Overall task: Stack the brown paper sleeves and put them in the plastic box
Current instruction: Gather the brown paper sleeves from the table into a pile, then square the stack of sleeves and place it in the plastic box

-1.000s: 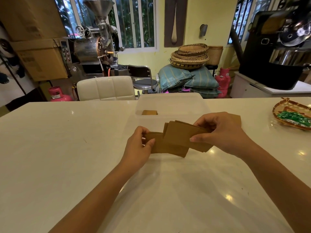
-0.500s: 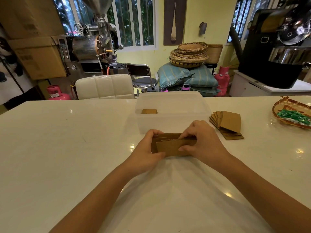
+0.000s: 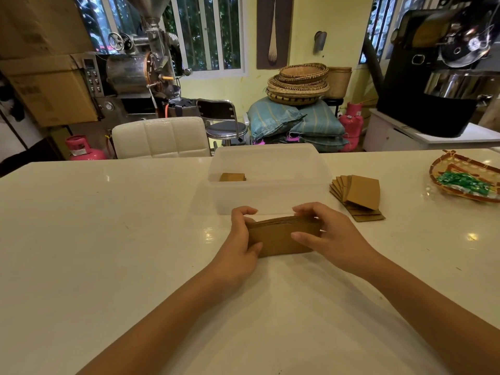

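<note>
Fingers (image 3: 304, 212) of the right hand (image 3: 330, 236) and the left hand (image 3: 239, 242) clasp the two ends of a squared stack of matte brown paper sleeves (image 3: 278, 238), standing on edge on the glossy white surface (image 3: 108, 239). Just behind sits the translucent plastic box (image 3: 267, 182), holding a small sleeve pile (image 3: 232, 177). To the right lies a fan of flat, loose sleeves (image 3: 359, 193).

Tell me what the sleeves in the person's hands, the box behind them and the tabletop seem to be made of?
Held sleeves: brown kraft-type paper, matte; thin layered edges show along the top.
Plastic box: frosted translucent plastic; a small stack inside shows dimly through its wall.
Table: glossy white, reflecting lights; perhaps polished stone or laminate, hard to tell.
</note>
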